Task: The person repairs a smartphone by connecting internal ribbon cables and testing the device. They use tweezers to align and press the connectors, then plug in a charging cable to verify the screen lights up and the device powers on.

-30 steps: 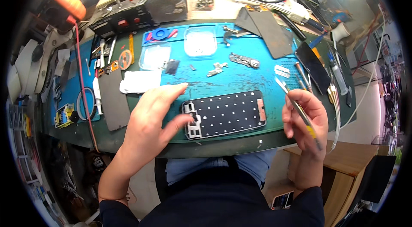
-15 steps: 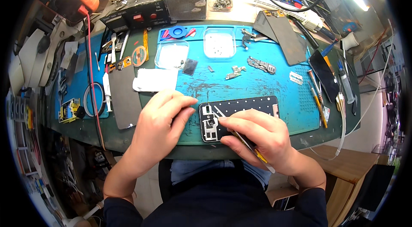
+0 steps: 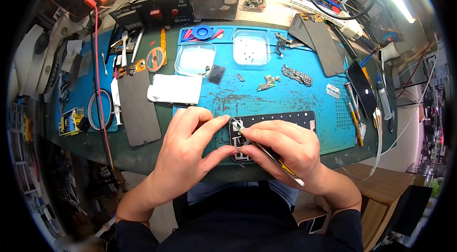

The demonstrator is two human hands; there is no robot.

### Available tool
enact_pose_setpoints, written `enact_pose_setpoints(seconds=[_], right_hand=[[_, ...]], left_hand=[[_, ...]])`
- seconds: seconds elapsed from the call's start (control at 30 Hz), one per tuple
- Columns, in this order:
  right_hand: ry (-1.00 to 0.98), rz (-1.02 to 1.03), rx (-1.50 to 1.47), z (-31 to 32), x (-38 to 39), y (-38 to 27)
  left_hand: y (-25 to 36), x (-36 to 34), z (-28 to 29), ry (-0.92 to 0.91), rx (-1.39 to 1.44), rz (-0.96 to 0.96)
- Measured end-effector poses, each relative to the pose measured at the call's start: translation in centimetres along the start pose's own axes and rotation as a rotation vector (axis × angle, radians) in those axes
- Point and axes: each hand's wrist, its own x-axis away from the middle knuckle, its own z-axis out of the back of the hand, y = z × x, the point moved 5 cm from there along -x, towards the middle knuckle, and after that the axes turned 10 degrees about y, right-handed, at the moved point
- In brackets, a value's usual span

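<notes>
A black phone frame (image 3: 281, 119), dotted with small white spots and with silver metal parts at its left end, lies on the blue mat before me. My right hand (image 3: 288, 149) is closed on slim tweezers (image 3: 270, 153), their points slanting to the frame's upper left part. At the left end, the thumb and forefinger of my left hand (image 3: 188, 145) grip the frame near its corners. My fingers hide much of the frame's lower half. Beyond it lie a small circuit board (image 3: 269, 83) and a dark grey phone part (image 3: 297, 75).
Two clear plastic boxes, a left one (image 3: 195, 59) and a right one with tiny screws (image 3: 251, 48), stand behind. A folded white cloth (image 3: 175, 89) and a dark screen panel (image 3: 137, 109) lie left. Brushes (image 3: 354, 109) and a black phone (image 3: 360, 88) are at right.
My left hand has moved right onto the phone frame's left end, its thumb and forefinger now spread about the corners. The tweezers' tips have shifted to the frame's upper left. The view has shifted slightly.
</notes>
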Motion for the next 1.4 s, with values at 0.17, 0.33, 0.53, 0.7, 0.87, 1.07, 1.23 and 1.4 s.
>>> enact_pose_setpoints(seconds=[0.17, 0.33, 0.53, 0.7, 0.87, 1.07, 1.23, 1.4], right_hand=[[-0.013, 0.029, 0.003, -0.3, 0.0, 0.2], [-0.015, 0.07, 0.02, -0.6, 0.2, 0.2], [0.001, 0.109, 0.063, -0.9, 0.2, 0.4], [0.01, 0.114, 0.116, -1.1, 0.4, 0.2], [0.052, 0.112, 0.123, -1.1, 0.6, 0.2], [0.081, 0.025, 0.07, -0.6, 0.5, 0.5], [0.037, 0.002, 0.039, -0.5, 0.2, 0.4], [0.033, 0.018, 0.018, -0.6, 0.2, 0.6]], left_hand=[[0.0, 0.3, 0.0, 0.054, -0.008, -0.029], [0.2, 0.5, -0.1, 0.052, -0.037, -0.052], [0.3, 0.3, 0.0, 0.038, -0.047, -0.042], [0.0, 0.2, -0.1, 0.025, -0.031, 0.016], [0.0, 0.1, -0.1, 0.013, -0.024, 0.035], [0.2, -0.1, 0.1, 0.022, -0.006, 0.016], [0.0, 0.0, 0.0, 0.04, 0.008, 0.02], [0.1, 0.1, -0.1, 0.051, -0.001, 0.018]])
